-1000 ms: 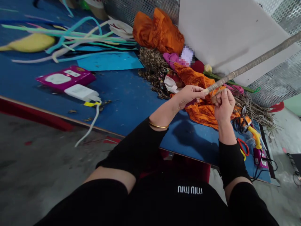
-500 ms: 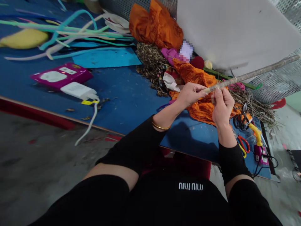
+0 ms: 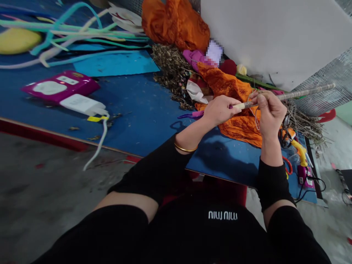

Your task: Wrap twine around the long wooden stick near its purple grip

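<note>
Stick (image 3: 308,91) has swung its far end down over the last second, from steeply raised to nearly level, and the right hand (image 3: 271,108) has moved farther from the left hand (image 3: 220,109). The left hand grips the stick's pale near end between thumb and fingers. The right hand is closed, thumb pressed to its curled forefinger, pinching a thin strand (image 3: 256,121) that loops down just beside it; the stick passes behind these fingers and reaches out beyond them to the right.

A purple item with a blue tip (image 3: 189,115) pokes out to the left of the left hand; whether that hand holds it, I cannot tell. Below and behind both hands, crumpled orange cloth (image 3: 239,130) lies on a blue table (image 3: 137,121). Just left of the left hand is white crumpled paper (image 3: 195,92), with dried plant matter (image 3: 169,66) farther up and left. Well left of that hand sits a magenta box (image 3: 60,88). To the right of the right hand lie twigs (image 3: 305,119); below them, a yellow-handled tool (image 3: 299,152).
</note>
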Demonstrator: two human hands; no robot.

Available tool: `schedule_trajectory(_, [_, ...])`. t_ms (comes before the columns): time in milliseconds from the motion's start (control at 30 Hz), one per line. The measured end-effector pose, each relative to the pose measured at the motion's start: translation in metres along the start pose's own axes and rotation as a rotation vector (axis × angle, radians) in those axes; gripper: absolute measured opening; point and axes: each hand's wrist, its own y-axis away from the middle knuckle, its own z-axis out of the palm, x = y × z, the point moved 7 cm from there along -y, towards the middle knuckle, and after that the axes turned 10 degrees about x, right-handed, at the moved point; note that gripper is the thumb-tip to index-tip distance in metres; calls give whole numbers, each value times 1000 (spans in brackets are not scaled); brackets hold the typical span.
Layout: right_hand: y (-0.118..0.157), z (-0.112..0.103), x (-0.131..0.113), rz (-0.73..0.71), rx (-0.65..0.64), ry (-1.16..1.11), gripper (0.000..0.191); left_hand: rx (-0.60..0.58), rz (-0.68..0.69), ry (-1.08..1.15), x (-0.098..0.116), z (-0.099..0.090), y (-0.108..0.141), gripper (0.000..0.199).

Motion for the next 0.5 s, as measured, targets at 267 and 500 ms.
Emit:
schedule_trajectory(267, [-1, 8, 15, 39, -108, 28, 44, -15, 33, -167, 9, -2, 5, 24])
schedule_trajectory(500, [-1, 12, 40, 90, -173, 60, 47, -47, 137, -429, 20, 3, 11, 26])
